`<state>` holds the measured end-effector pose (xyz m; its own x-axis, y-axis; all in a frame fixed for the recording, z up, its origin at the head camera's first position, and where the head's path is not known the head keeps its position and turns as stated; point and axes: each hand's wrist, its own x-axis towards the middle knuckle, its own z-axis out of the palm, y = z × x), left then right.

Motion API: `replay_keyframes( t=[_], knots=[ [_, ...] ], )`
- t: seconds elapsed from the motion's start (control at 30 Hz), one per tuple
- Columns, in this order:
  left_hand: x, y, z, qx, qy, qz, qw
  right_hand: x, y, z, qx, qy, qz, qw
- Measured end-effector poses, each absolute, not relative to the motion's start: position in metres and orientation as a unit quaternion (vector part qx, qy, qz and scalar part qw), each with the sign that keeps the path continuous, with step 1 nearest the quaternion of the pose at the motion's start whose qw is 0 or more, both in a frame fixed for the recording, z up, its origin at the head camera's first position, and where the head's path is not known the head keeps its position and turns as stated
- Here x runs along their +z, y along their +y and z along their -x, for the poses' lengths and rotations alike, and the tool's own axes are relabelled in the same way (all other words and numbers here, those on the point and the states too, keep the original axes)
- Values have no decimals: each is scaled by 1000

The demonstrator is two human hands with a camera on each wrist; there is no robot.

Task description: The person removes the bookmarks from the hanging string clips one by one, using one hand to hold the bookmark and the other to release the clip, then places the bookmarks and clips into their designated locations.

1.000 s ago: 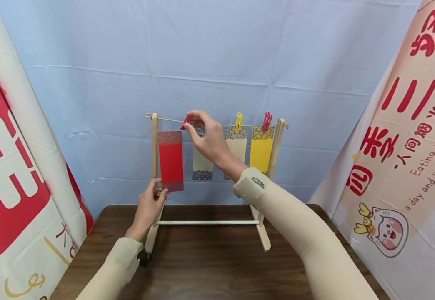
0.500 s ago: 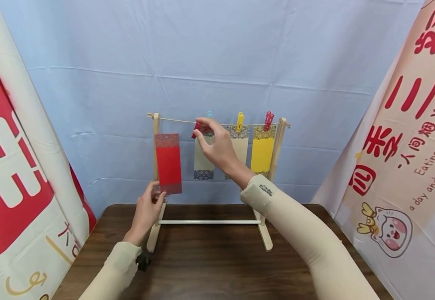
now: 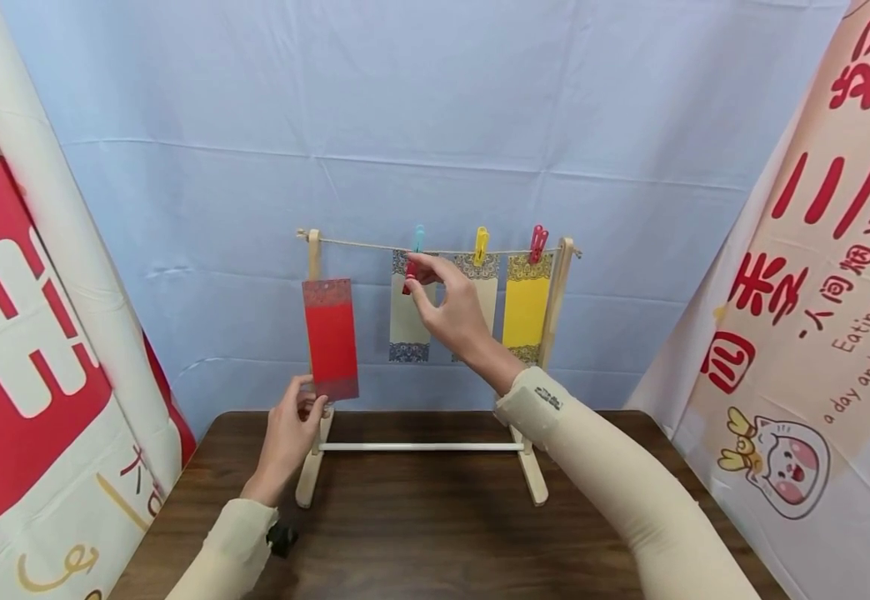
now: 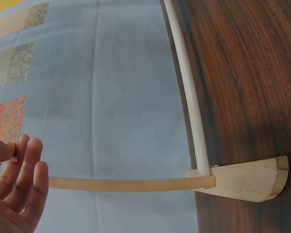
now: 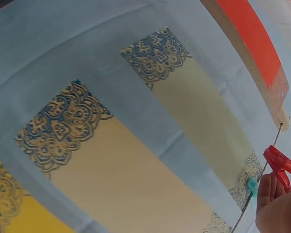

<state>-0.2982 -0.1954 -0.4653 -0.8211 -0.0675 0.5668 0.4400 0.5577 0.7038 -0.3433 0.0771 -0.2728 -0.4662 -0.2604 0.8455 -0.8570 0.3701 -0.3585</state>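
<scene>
My left hand point(image 3: 291, 429) pinches the lower corner of a red card with patterned ends point(image 3: 332, 340), which stands upright in front of the rack's left post. In the left wrist view, thumb and fingers meet at the card's patterned end point(image 4: 12, 119). My right hand point(image 3: 453, 308) pinches a red clothespin point(image 3: 409, 275) in front of the grey-green card point(image 3: 409, 321); the right wrist view shows the red clothespin point(image 5: 280, 162) near the string. A light blue clothespin point(image 3: 419, 237) holds the grey-green card on the string point(image 3: 363, 245).
On the same string hang a cream card point(image 3: 484, 292) under a yellow clothespin point(image 3: 482, 245) and a yellow card point(image 3: 525, 308) under another red clothespin point(image 3: 538, 242). The wooden rack point(image 3: 555, 304) with its white crossbar point(image 3: 420, 447) stands on a dark wooden table point(image 3: 420, 533).
My right hand has moved right and down from the string with the red clothespin. My left hand has lowered the red card and shifted it slightly left, off the string.
</scene>
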Motion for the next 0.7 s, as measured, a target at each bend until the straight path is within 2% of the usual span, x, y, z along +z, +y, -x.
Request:
replay_keyframes(
  t=[0.43, 0.7],
  knots=[
    [-471, -204, 287, -452, -841, 96, 281, -292, 96, 340, 436, -752, -359, 340],
    [-477, -209, 285, -442, -840, 91, 302, -305, 109, 339, 436, -756, -344, 347]
  ],
)
